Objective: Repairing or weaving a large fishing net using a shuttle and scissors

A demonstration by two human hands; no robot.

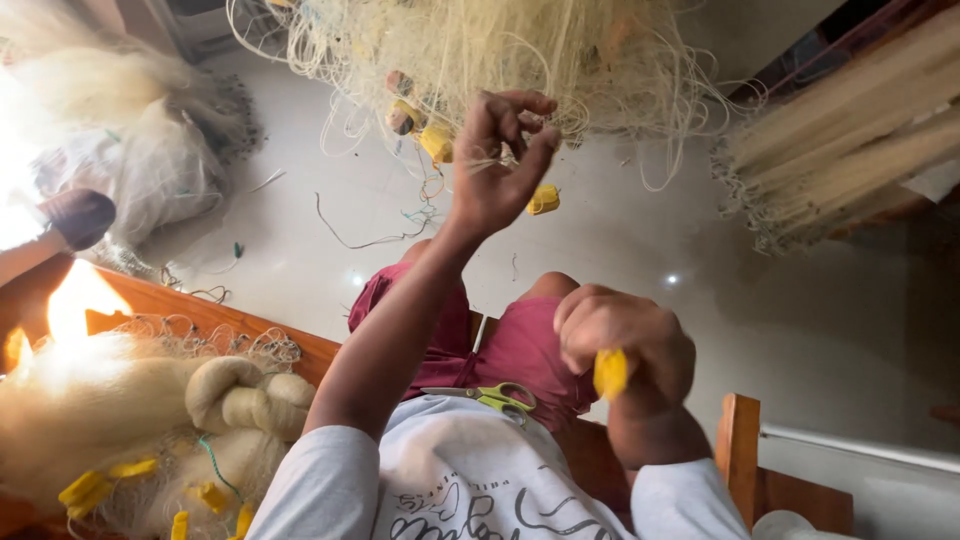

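My left hand (497, 160) is raised in front of me, fingers curled and pinching thin strands of a pale fishing net (480, 50) that hangs from above. Small yellow floats (437, 143) are tied along the net's edge, and one float (544, 199) hangs just right of my palm. My right hand (625, 345) is lower, over my red shorts (520, 345), closed in a fist around a small yellow piece (610, 372) whose kind I cannot tell. Scissors with green and yellow handles (497, 397) lie on my lap.
A heap of cream net with yellow floats (150, 430) fills a wooden bench at the lower left. A white sack (150, 170) sits on the tiled floor (700, 270) at the upper left. More bundled net (850, 130) lies at the upper right. A wooden post (738, 450) stands beside my right arm.
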